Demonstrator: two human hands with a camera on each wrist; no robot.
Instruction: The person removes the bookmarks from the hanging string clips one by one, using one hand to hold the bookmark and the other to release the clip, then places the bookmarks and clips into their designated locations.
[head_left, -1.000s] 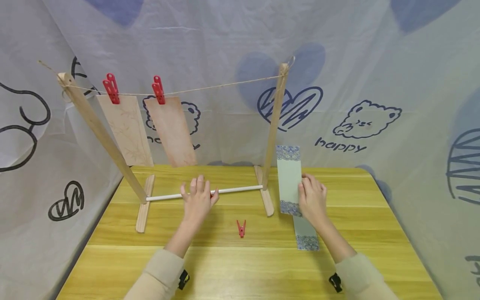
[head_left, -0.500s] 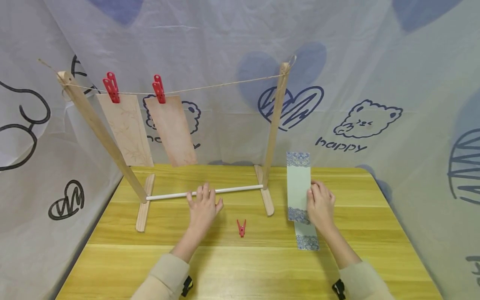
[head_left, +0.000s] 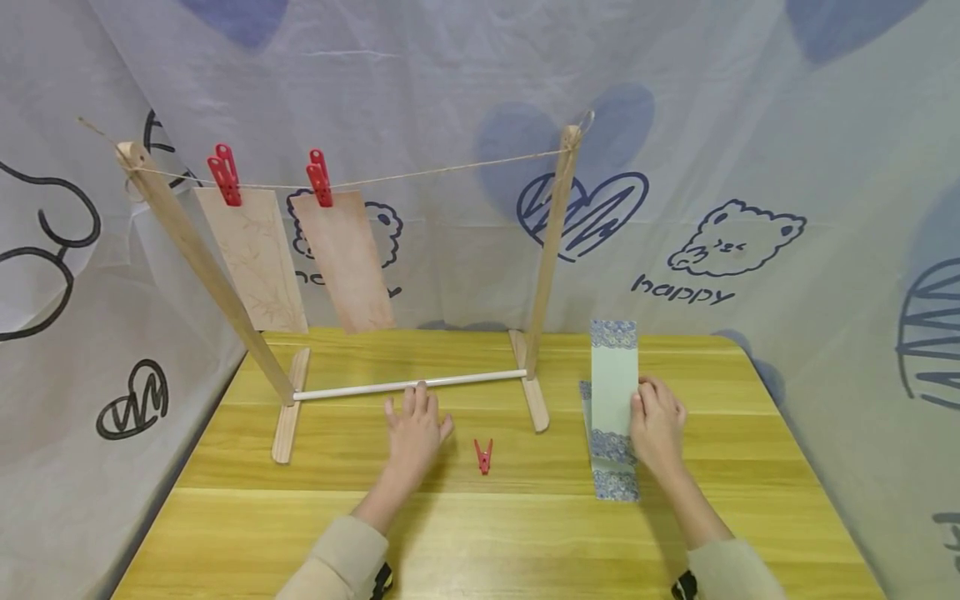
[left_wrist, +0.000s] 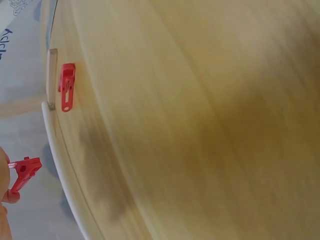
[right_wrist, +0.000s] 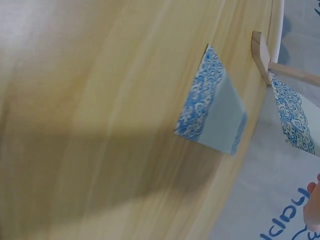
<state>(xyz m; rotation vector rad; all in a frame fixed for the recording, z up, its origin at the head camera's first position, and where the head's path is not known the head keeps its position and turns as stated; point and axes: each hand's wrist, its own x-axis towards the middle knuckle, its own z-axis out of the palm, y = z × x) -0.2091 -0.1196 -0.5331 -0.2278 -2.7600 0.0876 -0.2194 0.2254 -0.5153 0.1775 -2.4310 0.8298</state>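
Cuffs (head_left: 337,554): two beige, cut off at the bottom edge, a half-hidden black object (head_left: 382,581) at each.
Loose clothespin (head_left: 483,457): one, red, on the wood-grain table (head_left: 480,542).
Left hand (head_left: 414,435): clamped on a second clothespin (left_wrist: 25,172) — out of sight from the head, caught at the left wrist view's edge beside cropped fingers.
Right hand (head_left: 658,422): fingers and thumb pinch the side of a blue-bordered strip (head_left: 615,387), raised above the table.
Lower strip (right_wrist: 220,112): one match, lying on the table, mostly covered in the head view.
Rack: two wooden posts (head_left: 551,250), one white rod (head_left: 352,391); whether left fingertips touch it cannot be told.
Twine (head_left: 450,170): two red pegs (head_left: 319,179), two cards — beige (head_left: 251,258), pinkish (head_left: 345,262).
Backdrop (head_left: 435,92): two bears, one partly covered.
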